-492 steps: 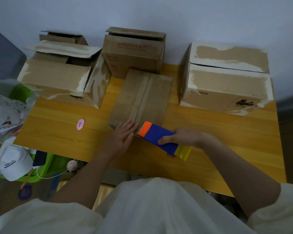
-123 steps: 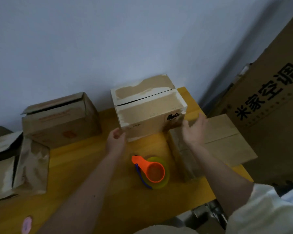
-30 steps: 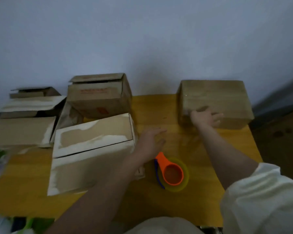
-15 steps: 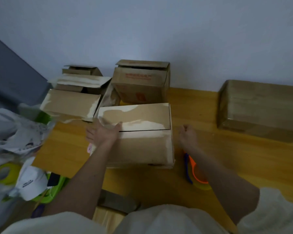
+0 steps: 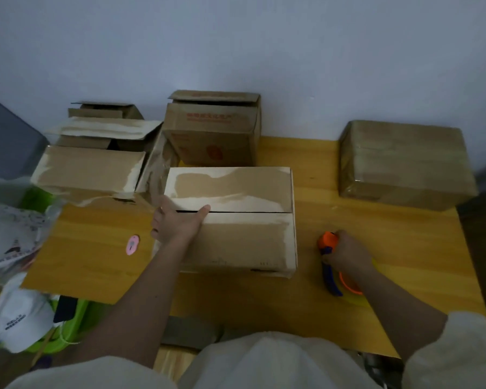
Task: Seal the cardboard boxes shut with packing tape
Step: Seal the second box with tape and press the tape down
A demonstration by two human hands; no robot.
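In the middle of the frame, the left hand point(image 5: 177, 223) lay flat on the unsealed box point(image 5: 230, 220). At lower right, the right hand point(image 5: 345, 252) gripped the tape dispenser point(image 5: 330, 265) on the table point(image 5: 404, 248).

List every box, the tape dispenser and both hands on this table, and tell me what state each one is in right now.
Front box: flaps closed, seam untaped.
Right box: taped shut.
Back middle box: top flap ajar.
Left box: flaps open.
Far left box: flap ajar.
Tape dispenser: on the table, gripped.
Left hand: flat on the front box.
Right hand: gripping the tape dispenser.
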